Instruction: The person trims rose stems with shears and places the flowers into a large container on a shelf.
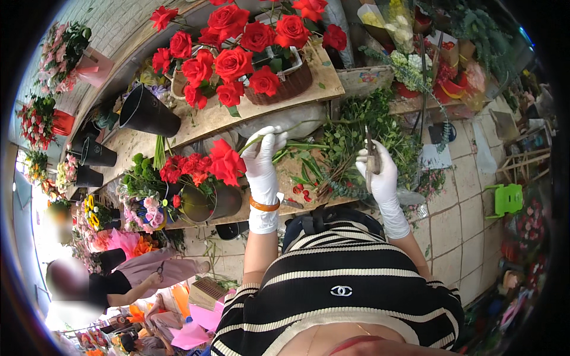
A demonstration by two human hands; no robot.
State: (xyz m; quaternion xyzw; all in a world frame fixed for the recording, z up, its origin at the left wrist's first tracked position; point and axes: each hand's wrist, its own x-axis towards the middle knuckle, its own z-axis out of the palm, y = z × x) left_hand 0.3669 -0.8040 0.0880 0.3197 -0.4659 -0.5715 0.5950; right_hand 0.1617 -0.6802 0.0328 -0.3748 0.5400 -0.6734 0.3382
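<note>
In my white-gloved left hand point(265, 155), the fingers pinch the green stem of a red rose point(227, 164). Its bloom points left, and the long stem runs out to the right past the fingers. My right hand point(380, 172), gloved too, is closed around pruning shears point(371, 155) with the blades pointing away from me. The handles are partly hidden by the fingers. Below the stem, cut green stems and leaves point(350, 148) lie heaped on the wooden bench, with a few red petals point(301, 193) nearby.
Beyond my hands, a wicker basket point(282, 84) of red roses stands on a raised wooden shelf point(323, 77). Black buckets point(148, 113) and a pot point(205, 202) with flowers stand to the left. A green stool point(506, 200) is on the tiled floor at right. Another person holds scissors at lower left.
</note>
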